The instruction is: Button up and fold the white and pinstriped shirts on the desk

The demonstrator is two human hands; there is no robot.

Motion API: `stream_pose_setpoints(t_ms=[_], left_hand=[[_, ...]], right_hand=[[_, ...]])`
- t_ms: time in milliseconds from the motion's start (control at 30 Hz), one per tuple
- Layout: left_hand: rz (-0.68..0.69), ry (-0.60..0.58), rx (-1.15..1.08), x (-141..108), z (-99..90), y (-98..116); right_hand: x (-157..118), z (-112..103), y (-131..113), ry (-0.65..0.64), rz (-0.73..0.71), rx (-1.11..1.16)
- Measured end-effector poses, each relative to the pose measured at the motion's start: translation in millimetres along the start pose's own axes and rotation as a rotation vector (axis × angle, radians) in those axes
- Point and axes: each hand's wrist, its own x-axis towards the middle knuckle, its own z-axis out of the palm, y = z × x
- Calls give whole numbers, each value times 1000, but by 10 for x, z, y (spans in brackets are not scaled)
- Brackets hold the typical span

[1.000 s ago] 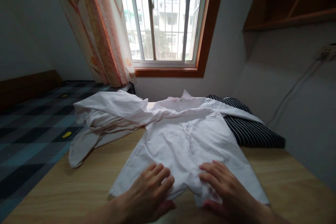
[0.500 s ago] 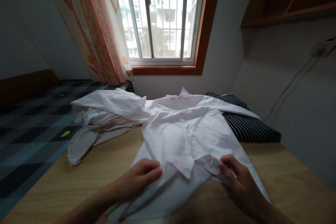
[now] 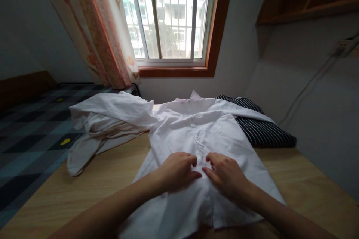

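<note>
A white button-up shirt (image 3: 179,134) lies spread on the wooden table (image 3: 112,171), its collar toward the window and its hem toward me. My left hand (image 3: 182,170) is over the middle of the shirt front, thumb and fingers apart, holding nothing. Facing it across the button line, my right hand (image 3: 224,173) has its thumb and fingers apart too, with nothing between them. A small gap separates the two hands, where the placket shows. Whether the fingertips touch the cloth is hard to tell.
Crumpled pale cloth (image 3: 106,127) lies at the left of the shirt. A black striped cloth item (image 3: 263,130) is under the right sleeve. Beyond the table's left side is a checked bed (image 3: 28,134). A curtain (image 3: 101,26) hangs by the window (image 3: 174,18).
Both hands have let go of the shirt's lower front edges and moved inward and up to its middle. The lower front now lies flatter, down toward the near edge.
</note>
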Motion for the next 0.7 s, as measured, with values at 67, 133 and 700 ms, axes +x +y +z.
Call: stream_pose_setpoints(t_ms=[67,133,700], left_hand=[[24,1,49,149,116,-66],[34,24,88,244,191,-145],[-21,3,2,402,91,-377]], right_hand=[[133,98,13,20,-14,-76],[246,167,82,35,-15,-140],[335,149,-61,90,71,-223]])
